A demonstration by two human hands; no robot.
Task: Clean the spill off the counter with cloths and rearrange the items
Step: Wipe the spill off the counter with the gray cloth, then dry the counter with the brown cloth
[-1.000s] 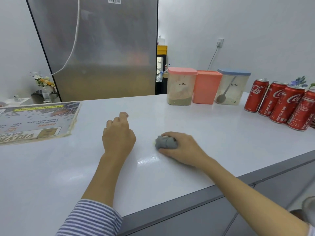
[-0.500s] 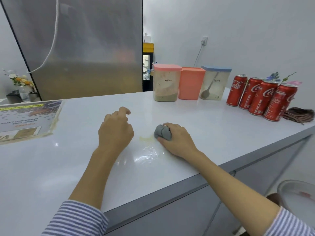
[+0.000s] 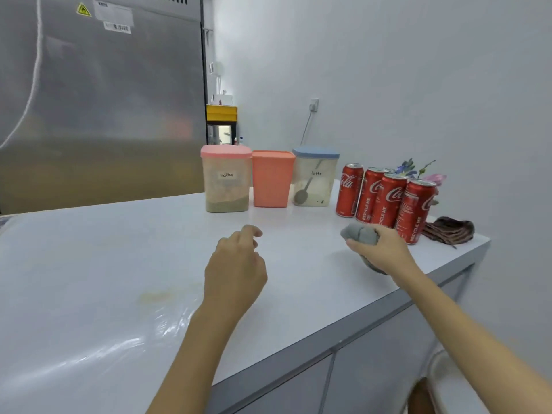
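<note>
Your right hand [image 3: 380, 249] is squeezing the grey cloth [image 3: 360, 233] at middle right, near the cans [image 3: 388, 198]. Your left hand [image 3: 236, 270] is hanging loose, holding nothing. The spill [image 3: 167, 295] is waiting lower left; wipe there next.

A café or drinks-shop back area: a white tabletop [image 3: 104, 264] carries tubs [image 3: 226, 182] labelled "mocha" and "latte", a row of cola cans [image 3: 385, 198] and a folded brown cloth [image 3: 449, 230], with a large steel fridge [image 3: 101, 97] standing behind it against plain white walls.
</note>
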